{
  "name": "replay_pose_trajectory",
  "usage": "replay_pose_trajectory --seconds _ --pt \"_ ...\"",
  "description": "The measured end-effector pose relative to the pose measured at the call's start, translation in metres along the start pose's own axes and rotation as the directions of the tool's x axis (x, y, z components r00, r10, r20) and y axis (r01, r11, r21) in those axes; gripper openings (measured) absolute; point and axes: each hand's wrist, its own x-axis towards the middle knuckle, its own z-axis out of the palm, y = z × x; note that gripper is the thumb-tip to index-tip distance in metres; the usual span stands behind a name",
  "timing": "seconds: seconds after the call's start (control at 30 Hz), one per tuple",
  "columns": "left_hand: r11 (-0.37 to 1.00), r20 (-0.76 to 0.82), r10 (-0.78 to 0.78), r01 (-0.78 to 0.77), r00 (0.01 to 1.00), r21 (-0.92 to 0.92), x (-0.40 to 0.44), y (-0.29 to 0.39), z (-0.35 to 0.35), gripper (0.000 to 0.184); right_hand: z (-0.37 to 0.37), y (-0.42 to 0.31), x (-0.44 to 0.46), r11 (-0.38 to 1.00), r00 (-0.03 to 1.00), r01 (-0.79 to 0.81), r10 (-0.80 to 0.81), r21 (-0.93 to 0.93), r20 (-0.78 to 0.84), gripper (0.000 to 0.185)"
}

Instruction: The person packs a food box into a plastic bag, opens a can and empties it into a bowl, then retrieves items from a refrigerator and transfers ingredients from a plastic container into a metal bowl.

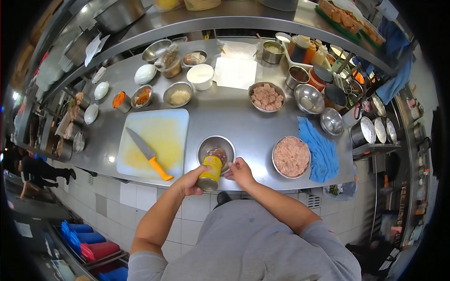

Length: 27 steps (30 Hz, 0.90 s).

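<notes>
My left hand (191, 181) is wrapped round a yellow can (210, 173), tilted over a steel bowl (202, 146) at the table's front edge. Brownish-red contents (217, 153) lie at the can's mouth, inside the bowl. At the bowl's right rim is my right hand (240, 173), its fingers closed on the edge. A knife (141, 143) with an orange handle rests on the white, yellow-stained cutting board (180, 122) to the left. On the right stands a bowl of minced meat (291, 157).
Beside the mince lies a blue cloth (320, 150). Farther back are a bowl of meat chunks (266, 97), a white tub (200, 77), white paper (235, 72) and sauce bottles (309, 53). A steel shelf (225, 22) crosses above. A person (42, 169) is at the far left.
</notes>
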Motion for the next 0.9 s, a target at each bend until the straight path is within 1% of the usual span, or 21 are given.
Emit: replay_pose_trajectory --seconds 0.03,0.07,0.1,0.13,0.17,0.2,0.27,0.3,0.37,0.43,0.5,0.57,0.6,0.67,0.7,0.73,0.8,0.83,0.87,0.9 --pt "0.98 0.068 0.029 -0.015 0.997 -0.198 0.002 -0.001 0.004 0.063 0.0 -0.001 -0.002 1.0 1.0 -0.006 0.006 0.0 -0.001 0.018" --pt "0.982 0.07 0.025 -0.012 0.997 -0.191 0.008 -0.003 0.005 0.063 0.0 -0.003 -0.003 1.0 1.0 -0.004 0.005 0.006 -0.006 0.018" --pt "0.894 0.233 0.049 0.062 0.971 -0.444 0.01 -0.002 0.01 0.065 -0.001 -0.004 -0.004 1.0 1.0 -0.01 0.01 0.015 -0.002 0.018" --pt "0.741 0.376 0.114 0.173 0.919 -0.649 0.013 0.0 0.016 0.066 -0.002 -0.005 -0.004 1.0 1.0 -0.015 0.015 0.023 0.001 0.018" --pt "0.565 0.366 0.101 0.25 0.925 -0.787 0.015 0.001 0.021 0.068 -0.003 -0.007 -0.004 1.0 1.0 -0.012 0.012 0.027 -0.004 0.018" --pt "0.57 0.369 0.098 0.252 0.924 -0.782 0.017 0.002 0.029 0.068 -0.004 -0.007 -0.003 0.999 1.0 -0.02 0.02 0.048 -0.006 0.018" --pt "0.327 0.311 0.255 0.221 0.915 -0.919 0.019 -0.003 0.043 0.067 -0.004 -0.007 -0.001 0.996 1.0 -0.025 0.026 0.08 -0.011 0.019" --pt "0.286 0.286 0.314 0.197 0.905 -0.938 0.025 -0.007 0.05 0.066 -0.004 -0.008 -0.002 0.997 0.999 -0.037 0.039 0.074 -0.016 0.019" --pt "0.3 0.3 0.298 0.209 0.906 -0.931 0.033 -0.009 0.056 0.064 -0.006 -0.012 -0.007 0.997 0.998 -0.048 0.05 0.065 -0.03 0.02" --pt "0.304 0.309 0.296 0.218 0.904 -0.928 0.035 -0.009 0.064 0.063 -0.006 -0.013 -0.008 0.999 0.998 -0.033 0.034 0.016 -0.047 0.021" --pt "0.344 0.196 0.323 0.079 0.926 -0.936 0.036 -0.003 0.068 0.06 -0.003 -0.012 -0.009 1.0 0.998 -0.008 0.008 0.003 -0.057 0.02" --pt "0.347 0.189 0.323 0.07 0.927 -0.935 0.037 0.001 0.07 0.058 -0.005 -0.014 -0.01 0.999 0.998 0.012 -0.015 -0.051 -0.061 0.021" --pt "0.346 0.177 0.314 0.061 0.933 -0.936 0.038 0.001 0.071 0.057 -0.008 -0.003 -0.004 0.998 0.998 0.013 -0.017 -0.056 -0.062 0.021" --pt "0.366 0.2 0.315 0.076 0.928 -0.928 0.029 0.006 0.075 0.057 -0.018 0.026 0.023 0.966 0.992 0.08 -0.102 -0.247 -0.078 0.021" --pt "0.386 0.22 0.307 0.09 0.926 -0.918 0.026 0.01 0.077 0.057 -0.016 0.015 0.02 0.963 0.991 0.087 -0.109 -0.254 -0.077 0.021" --pt "0.381 0.221 0.312 0.091 0.924 -0.92 0.029 0.011 0.076 0.057 -0.012 0.002 0.008 0.968 0.992 0.082 -0.103 -0.237 -0.079 0.021" --pt "0.334 0.109 0.284 0.009 0.953 -0.942 0.035 0.01 0.073 0.06 -0.009 -0.003 -0.004 0.972 0.993 0.069 -0.088 -0.226 -0.074 0.021" --pt "0.343 0.08 0.308 -0.032 0.948 -0.939 0.034 0.01 0.073 0.062 -0.009 -0.002 -0.002 0.995 0.998 0.026 -0.032 -0.096 -0.054 0.021" --pt "0.342 0.081 0.313 -0.033 0.946 -0.939 0.034 0.013 0.072 0.062 -0.01 -0.003 0.001 0.999 0.999 -0.021 0.022 0.035 -0.028 0.021" --pt "0.339 0.068 0.294 -0.037 0.953 -0.94 0.029 0.016 0.073 0.062 -0.01 -0.007 -0.001 0.999 0.999 -0.026 0.027 0.034 -0.028 0.021"
